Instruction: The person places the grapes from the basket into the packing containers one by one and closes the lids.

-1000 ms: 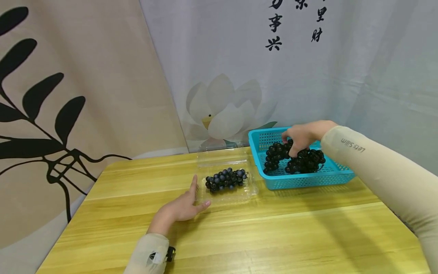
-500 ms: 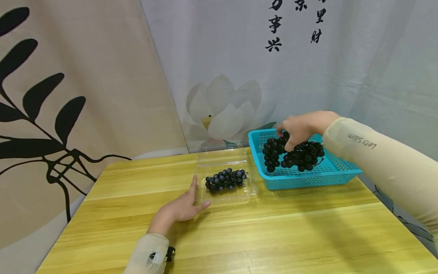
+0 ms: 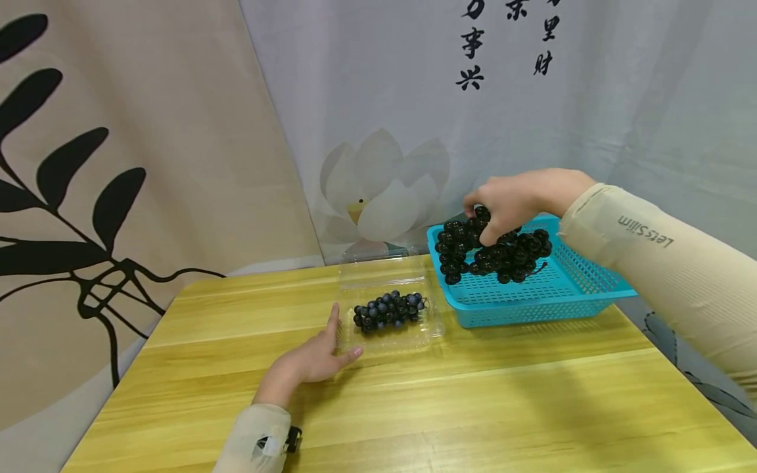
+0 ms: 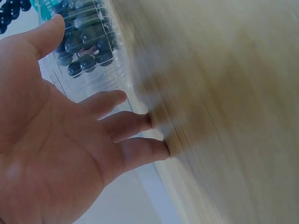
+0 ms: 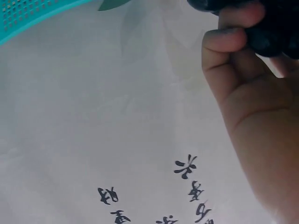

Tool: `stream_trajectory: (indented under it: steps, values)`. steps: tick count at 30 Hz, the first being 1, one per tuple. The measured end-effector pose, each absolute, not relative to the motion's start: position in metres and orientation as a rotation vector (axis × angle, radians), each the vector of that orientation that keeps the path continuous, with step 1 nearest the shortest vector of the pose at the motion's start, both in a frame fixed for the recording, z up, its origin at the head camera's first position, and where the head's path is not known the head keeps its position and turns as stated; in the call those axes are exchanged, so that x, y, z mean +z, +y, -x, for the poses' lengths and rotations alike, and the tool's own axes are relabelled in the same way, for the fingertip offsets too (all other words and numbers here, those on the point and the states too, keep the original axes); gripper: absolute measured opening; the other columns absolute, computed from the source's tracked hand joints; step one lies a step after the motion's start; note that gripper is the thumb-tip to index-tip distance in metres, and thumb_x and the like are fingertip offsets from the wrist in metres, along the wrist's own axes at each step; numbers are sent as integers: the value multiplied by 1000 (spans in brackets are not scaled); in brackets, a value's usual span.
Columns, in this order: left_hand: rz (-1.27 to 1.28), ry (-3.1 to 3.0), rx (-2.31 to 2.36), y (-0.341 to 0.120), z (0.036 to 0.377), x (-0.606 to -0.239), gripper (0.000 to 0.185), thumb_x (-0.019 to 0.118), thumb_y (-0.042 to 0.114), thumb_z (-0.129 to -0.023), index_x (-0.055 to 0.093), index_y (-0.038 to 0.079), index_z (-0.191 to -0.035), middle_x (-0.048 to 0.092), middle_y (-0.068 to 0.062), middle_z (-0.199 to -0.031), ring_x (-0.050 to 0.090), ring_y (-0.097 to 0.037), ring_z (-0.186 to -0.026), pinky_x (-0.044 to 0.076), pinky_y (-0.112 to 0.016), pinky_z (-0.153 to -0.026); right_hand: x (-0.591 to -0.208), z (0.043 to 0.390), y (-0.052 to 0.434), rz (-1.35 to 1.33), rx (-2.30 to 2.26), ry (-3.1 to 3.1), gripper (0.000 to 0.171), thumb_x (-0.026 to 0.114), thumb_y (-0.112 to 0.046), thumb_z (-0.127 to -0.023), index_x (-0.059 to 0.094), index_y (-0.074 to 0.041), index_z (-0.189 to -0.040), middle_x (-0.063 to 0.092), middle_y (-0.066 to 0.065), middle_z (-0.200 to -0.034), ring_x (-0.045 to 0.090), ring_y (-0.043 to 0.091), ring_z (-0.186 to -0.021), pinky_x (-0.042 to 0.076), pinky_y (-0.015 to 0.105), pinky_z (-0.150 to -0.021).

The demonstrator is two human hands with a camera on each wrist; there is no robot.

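Note:
A bunch of dark grapes point(image 3: 503, 255) hangs from my right hand point(image 3: 511, 200), raised over the turquoise basket point(image 3: 532, 309). Curled fingers grip its upper part, as the right wrist view shows closely with the hand point(image 5: 257, 98) around dark grapes point(image 5: 266, 39). A second grape bunch point(image 3: 389, 311) lies in a clear plastic clamshell box point(image 3: 393, 340) whose lid stands raised at the back. My left hand point(image 3: 316, 358) rests at the box's left side, thumb and fingers spread. In the left wrist view, that hand point(image 4: 70, 135) has its fingertips down on the table beside the box point(image 4: 117, 70).
The wooden table point(image 3: 414, 407) carries the box at its back middle and the basket at its back right. A printed curtain point(image 3: 378, 98) hangs right behind the table's rear edge.
My right hand has lifted the grape bunch up out of the basket and moved slightly left. The basket's right part shows more now. My left hand has stayed in place.

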State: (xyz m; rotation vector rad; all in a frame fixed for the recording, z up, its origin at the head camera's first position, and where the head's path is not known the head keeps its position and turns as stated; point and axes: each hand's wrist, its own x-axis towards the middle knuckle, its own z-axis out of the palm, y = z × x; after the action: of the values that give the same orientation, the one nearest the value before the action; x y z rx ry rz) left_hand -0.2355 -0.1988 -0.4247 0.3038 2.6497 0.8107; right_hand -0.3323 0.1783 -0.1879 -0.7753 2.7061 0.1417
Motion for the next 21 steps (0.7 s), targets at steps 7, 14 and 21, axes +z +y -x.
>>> stream_trajectory:
  steps: [7, 14, 21]
  values:
    - [-301, 2646, 819, -199, 235, -425, 112, 58, 54, -107, -31, 18, -164, 8, -29, -175, 24, -52, -160, 21, -62, -133, -180, 323, 167, 807, 179, 2720, 45, 67, -24, -86, 58, -15, -130, 55, 6, -96, 45, 18, -72, 40, 38, -72]
    - [-307, 2650, 802, -199, 235, -425, 114, 60, 55, -106, -30, 17, -165, 9, -30, -175, 24, -53, -160, 21, -62, -133, -174, 314, 150, 830, 209, 2737, 48, 68, -26, -86, 60, -19, -132, 58, 7, -100, 49, 22, -85, 40, 41, -78]
    - [-305, 2645, 797, -199, 234, -423, 118, 62, 59, -103, -30, 17, -164, 11, -32, -174, 25, -52, -160, 22, -62, -133, -173, 310, 131, 886, 200, 2712, 45, 69, -28, -88, 59, -20, -131, 52, 3, -89, 46, 18, -70, 41, 39, -74]
